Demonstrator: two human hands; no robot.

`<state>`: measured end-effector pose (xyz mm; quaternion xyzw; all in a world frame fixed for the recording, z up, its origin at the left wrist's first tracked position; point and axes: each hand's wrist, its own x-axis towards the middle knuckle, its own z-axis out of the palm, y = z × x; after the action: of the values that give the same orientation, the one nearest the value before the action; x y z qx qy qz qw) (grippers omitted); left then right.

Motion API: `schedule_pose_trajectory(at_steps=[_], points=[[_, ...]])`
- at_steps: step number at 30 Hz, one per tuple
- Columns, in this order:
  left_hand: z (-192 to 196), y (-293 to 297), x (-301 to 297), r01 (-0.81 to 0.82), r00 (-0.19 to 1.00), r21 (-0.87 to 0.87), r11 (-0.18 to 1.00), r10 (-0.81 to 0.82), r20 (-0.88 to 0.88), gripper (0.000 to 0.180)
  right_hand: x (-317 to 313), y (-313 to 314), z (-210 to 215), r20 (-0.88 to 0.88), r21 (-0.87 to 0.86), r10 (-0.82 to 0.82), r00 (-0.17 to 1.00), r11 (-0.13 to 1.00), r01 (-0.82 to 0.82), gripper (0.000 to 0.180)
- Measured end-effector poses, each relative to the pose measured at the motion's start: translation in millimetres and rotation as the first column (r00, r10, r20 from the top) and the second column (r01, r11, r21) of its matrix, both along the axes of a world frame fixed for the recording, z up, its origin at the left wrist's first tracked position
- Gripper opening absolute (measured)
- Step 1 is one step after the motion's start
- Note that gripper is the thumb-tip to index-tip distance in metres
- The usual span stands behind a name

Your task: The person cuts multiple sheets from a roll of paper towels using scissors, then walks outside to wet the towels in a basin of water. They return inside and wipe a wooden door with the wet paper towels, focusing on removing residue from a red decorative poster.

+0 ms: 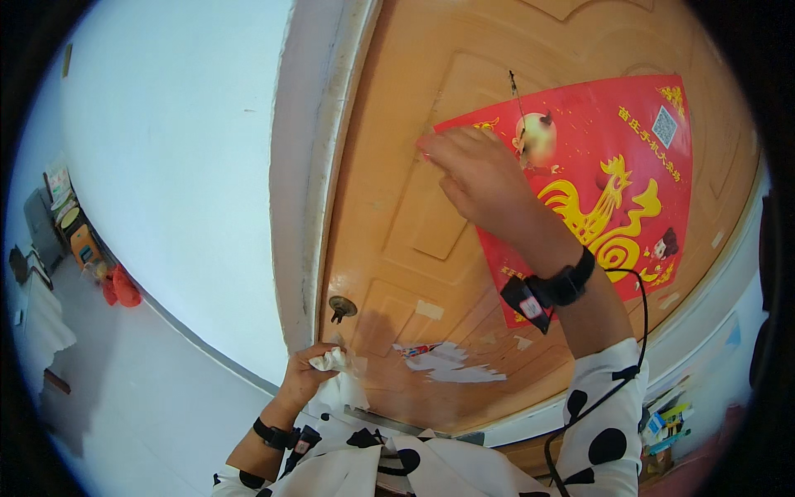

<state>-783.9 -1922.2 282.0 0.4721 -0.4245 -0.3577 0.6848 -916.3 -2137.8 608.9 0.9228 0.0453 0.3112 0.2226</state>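
Observation:
A red diamond-shaped poster (654, 195) with yellow ornaments and a gold rooster figure lies against the wooden door (397, 273). My right hand (476, 170) is at the poster's left corner, fingers curled together at its edge; the forearm covers part of the sheet. Lower left, near the door's edge, my left hand (305, 377) is closed around a crumpled white cloth or tissue (330, 361), part of which hangs below the fingers.
A round metal lock (341, 308) sits on the door's left side. Torn white paper remnants (464, 364) and tape scraps (429, 310) cling to the door. A white wall (182, 166) stands left. A red bag (122, 287) and other items are far left; small colourful packages (667, 427) are lower right.

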Motion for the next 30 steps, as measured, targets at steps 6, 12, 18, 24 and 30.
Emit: schedule_pose_trajectory(at_steps=[6,12,18,24,30], points=[[16.5,2.1,16.4,-0.003,0.998,0.016,1.000,0.002,0.059,0.038,41.2,1.4,5.8,-0.042,-0.269,-0.125,0.991,0.957,0.109,0.039],[8.6,-2.5,31.0,0.044,0.998,0.047,0.998,-0.042,-0.042,0.039,47.6,2.6,4.0,-0.087,-0.400,-0.181,0.980,0.907,0.132,0.032],[0.9,-8.6,39.7,0.077,0.996,0.057,0.995,-0.075,-0.043,0.039,49.4,4.1,2.4,-0.034,-0.563,-0.183,0.982,0.816,0.133,0.031],[-0.5,-12.3,45.6,0.125,0.992,0.047,0.991,-0.126,0.017,0.040,52.8,4.4,5.3,-0.034,-0.550,-0.153,0.988,0.828,0.109,0.031],[-10.1,-10.1,48.9,0.117,0.993,0.070,0.991,-0.117,-0.013,0.040,55.2,7.5,8.4,-0.092,-0.571,-0.286,0.954,0.800,0.185,0.030]])
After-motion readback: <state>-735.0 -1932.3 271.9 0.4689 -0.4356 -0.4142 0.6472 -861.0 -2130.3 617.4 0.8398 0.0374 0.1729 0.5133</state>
